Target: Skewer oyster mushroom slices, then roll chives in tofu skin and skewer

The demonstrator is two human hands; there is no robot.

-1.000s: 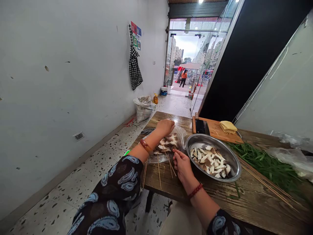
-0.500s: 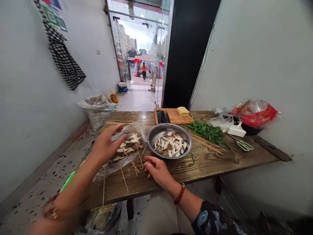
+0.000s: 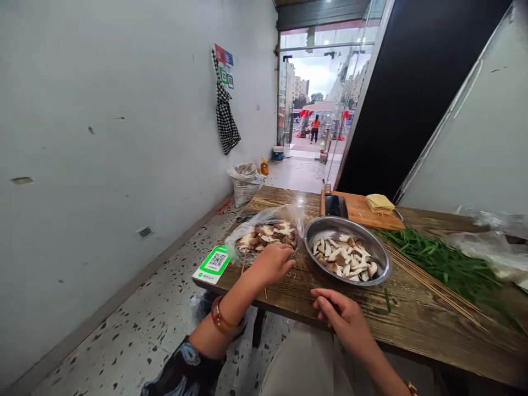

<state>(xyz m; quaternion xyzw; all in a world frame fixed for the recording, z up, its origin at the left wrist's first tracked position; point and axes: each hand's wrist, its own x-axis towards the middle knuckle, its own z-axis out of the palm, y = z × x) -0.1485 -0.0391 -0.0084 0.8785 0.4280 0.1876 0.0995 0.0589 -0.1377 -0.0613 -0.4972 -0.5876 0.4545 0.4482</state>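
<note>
My left hand is over the near edge of a clear plastic bag, fingers curled together; what they hold, if anything, is hidden. On the bag lie skewered mushroom pieces, their thin sticks pointing toward me. My right hand is at the table's front edge, thumb and fingertips pinched at the lower end of a thin wooden skewer. That skewer slants up toward my left fingers. Beyond my right hand stands a steel bowl holding sliced mushrooms.
Right of the bowl lie bare skewers and cut green leaves. Behind it, a cutting board carries a cleaver and stacked yellow sheets. A green QR-code card lies on the left corner. A sack stands beyond.
The view has turned left. My left hand has come down from above the mushrooms to the bag's near side, its fingers now curled. My right hand remains near the bowl at the skewer's end.
</note>
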